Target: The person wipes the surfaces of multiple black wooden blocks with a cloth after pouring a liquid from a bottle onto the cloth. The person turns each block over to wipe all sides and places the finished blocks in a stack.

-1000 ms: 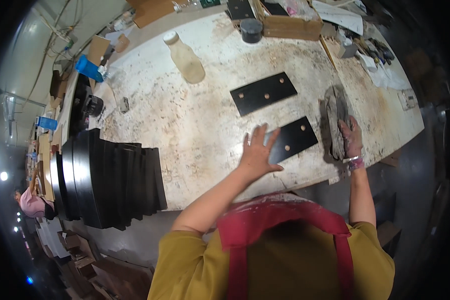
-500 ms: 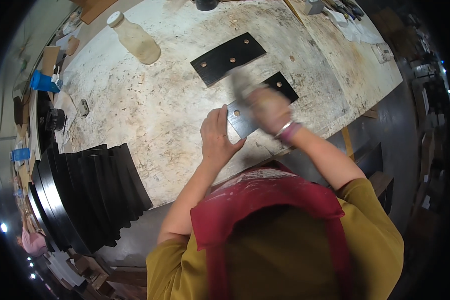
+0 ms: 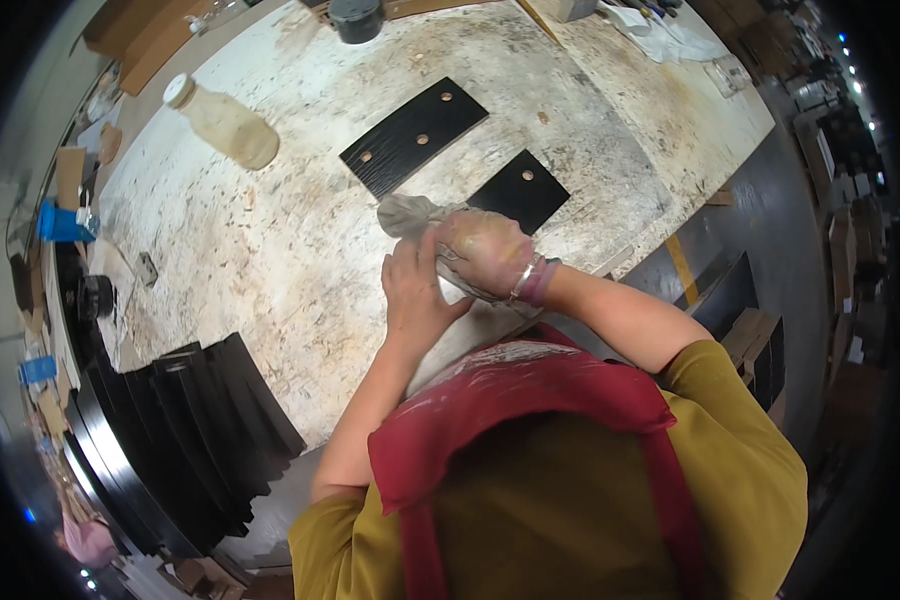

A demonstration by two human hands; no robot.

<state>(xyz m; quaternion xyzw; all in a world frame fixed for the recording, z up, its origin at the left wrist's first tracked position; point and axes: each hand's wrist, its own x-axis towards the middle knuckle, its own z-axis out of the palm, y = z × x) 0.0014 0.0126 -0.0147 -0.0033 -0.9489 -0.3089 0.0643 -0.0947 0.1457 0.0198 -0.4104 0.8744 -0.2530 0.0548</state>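
Note:
A black rectangular board (image 3: 526, 192) with round holes lies aslant on the worktable (image 3: 300, 240), its near left part covered by my hands. My right hand (image 3: 485, 250), which seems to have a thin see-through glove on, presses a crumpled grey cloth (image 3: 406, 214) onto that part. Against the board's left end rests my left hand (image 3: 415, 300), fingers stretched and thumb spread apart; the cloth touches its fingertips. Just beyond lies a second black board (image 3: 400, 130), showing three holes and a streaky surface.
A cloudy plastic bottle (image 3: 220, 122) with a white cap stands far left. At the back is a dark round container (image 3: 357, 18). Many black boards (image 3: 185, 440) are stacked at the near left corner. A white cloth (image 3: 660, 38) and tools lie far right.
My right hand has swept the cloth left and nearer along the board, up to my left hand. The left hand stays at the board's end. The whole view has shifted slightly.

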